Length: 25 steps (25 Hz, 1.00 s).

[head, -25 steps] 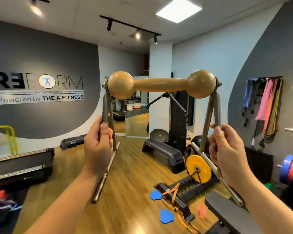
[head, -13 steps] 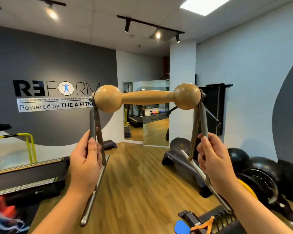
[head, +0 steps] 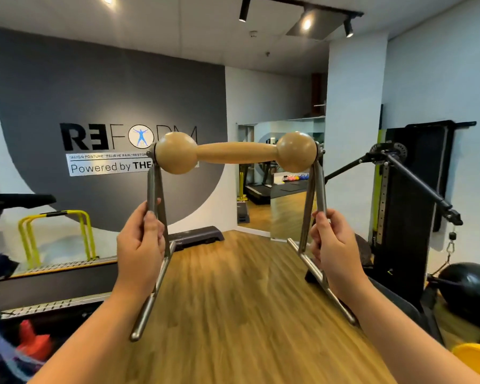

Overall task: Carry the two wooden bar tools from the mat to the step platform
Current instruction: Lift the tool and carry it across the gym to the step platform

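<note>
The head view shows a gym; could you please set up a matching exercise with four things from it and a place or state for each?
Things:
1. wooden bar tool
2. step platform
3. yellow hurdles
4. black ball

Places or states:
A. on the floor at the far wall, under the grey sign wall
B. low at the right edge, near the black rack
C. held up in the air by the left hand and right hand
D. standing at the left, behind the treadmill deck

Pairs: 1-C, 2-A, 3-D, 4-B
</note>
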### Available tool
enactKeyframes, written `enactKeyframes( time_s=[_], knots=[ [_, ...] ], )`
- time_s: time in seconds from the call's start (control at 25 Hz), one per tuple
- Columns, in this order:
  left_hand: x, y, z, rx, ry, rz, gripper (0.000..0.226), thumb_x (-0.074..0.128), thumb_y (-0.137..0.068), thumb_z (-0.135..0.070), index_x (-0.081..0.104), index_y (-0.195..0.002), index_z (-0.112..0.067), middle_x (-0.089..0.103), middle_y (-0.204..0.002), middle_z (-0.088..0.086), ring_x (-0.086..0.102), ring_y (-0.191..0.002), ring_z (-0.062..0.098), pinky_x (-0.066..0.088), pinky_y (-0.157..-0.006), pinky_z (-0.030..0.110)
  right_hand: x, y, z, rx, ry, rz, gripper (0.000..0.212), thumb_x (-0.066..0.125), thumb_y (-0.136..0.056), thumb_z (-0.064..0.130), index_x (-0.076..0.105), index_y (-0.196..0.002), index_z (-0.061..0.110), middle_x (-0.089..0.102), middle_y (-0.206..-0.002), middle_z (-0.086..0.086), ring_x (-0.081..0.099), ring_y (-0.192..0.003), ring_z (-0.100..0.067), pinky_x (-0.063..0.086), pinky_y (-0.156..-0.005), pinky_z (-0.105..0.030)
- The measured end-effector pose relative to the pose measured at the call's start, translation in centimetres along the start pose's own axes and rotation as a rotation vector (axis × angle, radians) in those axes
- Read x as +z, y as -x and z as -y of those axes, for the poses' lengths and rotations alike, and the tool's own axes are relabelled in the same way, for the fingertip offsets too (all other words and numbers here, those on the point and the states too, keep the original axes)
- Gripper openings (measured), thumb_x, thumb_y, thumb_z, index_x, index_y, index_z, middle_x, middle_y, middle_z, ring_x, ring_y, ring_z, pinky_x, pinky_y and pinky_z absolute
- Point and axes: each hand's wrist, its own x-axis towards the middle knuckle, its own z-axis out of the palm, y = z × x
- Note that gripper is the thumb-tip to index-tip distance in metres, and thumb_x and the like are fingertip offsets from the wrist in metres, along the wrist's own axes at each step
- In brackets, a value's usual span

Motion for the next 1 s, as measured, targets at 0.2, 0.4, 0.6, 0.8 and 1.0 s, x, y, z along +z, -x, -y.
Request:
enactKeyframes(
  time_s=[0.2, 0.4, 0.6, 0.8, 1.0],
  knots=[
    [3.8, -10.1, 9.6, -0.001, -0.097, -0.091, 0.026, 0.039, -0.112, -0.023, 0.065, -0.114, -0.022, 0.042, -0.062, -0.006, 0.035, -0.048, 0.010, 0.031, -0.040, 0.021, 4.1, -15.0, -8.4, -0.029, -0.020, 0.067, 0.019, 0.052, -0.107, 0.033, 0.065, -0.095, 0.026, 0.051, -0.059, 0.009, 0.041, -0.047, -0.008, 0.036, -0.040, -0.020],
    [5.4, -18.8, 19.3, 0.012, -0.140, -0.133, 0.027, 0.038, -0.112, -0.027, 0.064, -0.111, -0.020, 0.043, -0.058, -0.013, 0.035, -0.045, 0.005, 0.031, -0.039, 0.020, 9.2, -26.6, -17.1, -0.058, -0.053, 0.124, 0.021, 0.053, -0.106, 0.036, 0.061, -0.098, 0.019, 0.050, -0.059, 0.008, 0.042, -0.047, -0.010, 0.036, -0.039, -0.022],
    [6.1, -28.3, 32.2, 0.034, -0.186, -0.143, 0.025, 0.039, -0.111, -0.032, 0.063, -0.108, -0.026, 0.045, -0.060, -0.012, 0.039, -0.047, 0.006, 0.034, -0.040, 0.021, 16.1, -38.7, -28.0, -0.080, -0.058, 0.133, 0.026, 0.049, -0.108, 0.035, 0.060, -0.101, 0.012, 0.048, -0.061, 0.005, 0.040, -0.049, -0.013, 0.034, -0.042, -0.026],
    [6.8, -40.2, 44.9, 0.037, -0.216, -0.131, 0.027, 0.039, -0.110, -0.034, 0.058, -0.093, -0.024, 0.045, -0.062, -0.011, 0.040, -0.049, 0.009, 0.035, -0.042, 0.022, 22.8, -51.2, -38.3, -0.113, -0.008, 0.089, 0.032, 0.050, -0.103, 0.046, 0.063, -0.101, 0.017, 0.052, -0.063, 0.004, 0.045, -0.054, -0.016, 0.036, -0.050, -0.034],
    [8.6, -49.8, 56.4, 0.060, -0.265, -0.098, 0.030, 0.035, -0.112, -0.031, 0.055, -0.097, -0.014, 0.045, -0.066, -0.004, 0.039, -0.050, 0.012, 0.034, -0.043, 0.023, 27.8, -62.7, -47.3, -0.115, 0.013, 0.069, 0.028, 0.049, -0.106, 0.041, 0.063, -0.099, 0.018, 0.053, -0.060, 0.005, 0.045, -0.053, -0.014, 0.037, -0.049, -0.032]
  ],
)
